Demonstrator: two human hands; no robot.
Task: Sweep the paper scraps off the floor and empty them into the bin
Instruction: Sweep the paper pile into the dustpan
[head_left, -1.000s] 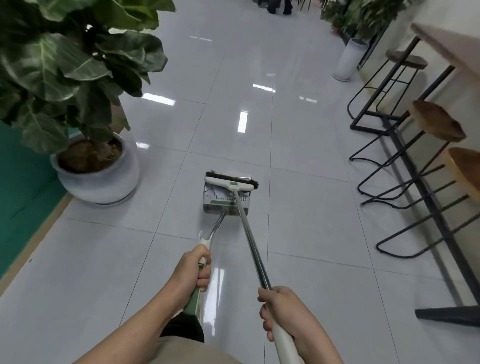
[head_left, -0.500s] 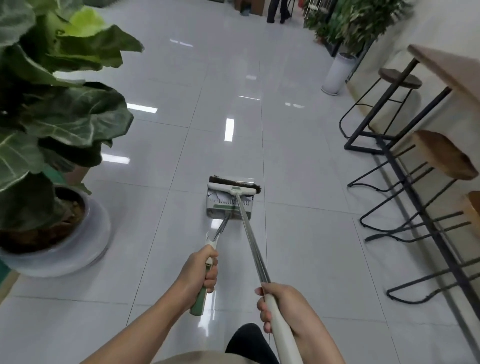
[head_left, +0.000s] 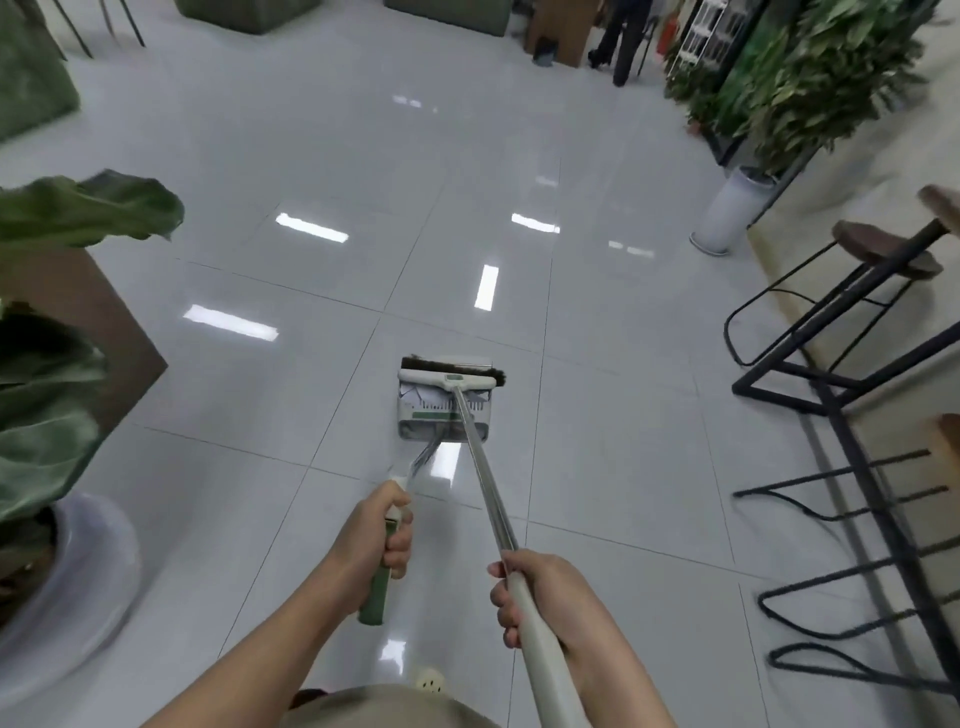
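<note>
The left hand (head_left: 375, 540) has its fingers curled tight round the green grip of the dustpan handle (head_left: 382, 566). The handle's thin metal rod runs forward and down to the dustpan (head_left: 441, 415), which sits low over the grey tiled floor (head_left: 260, 415) near the middle of the view. White paper scraps (head_left: 423, 399) lie inside the dustpan, towards its front. The right hand (head_left: 540, 592) is clamped round the pale grip of the broom (head_left: 488, 499), fingers wrapped fully about it. The broom's long shaft slants up and to the left to its head (head_left: 451, 375), whose dark bristles lie along the front lip of the dustpan, touching it or just over it; I cannot tell which.

A potted plant (head_left: 57, 415) with large leaves stands at the left edge of the floor. Bar stools (head_left: 883, 260) with black frames line the right edge. A tall white planter (head_left: 732, 213) stands further back on the right, under leafy greenery.
</note>
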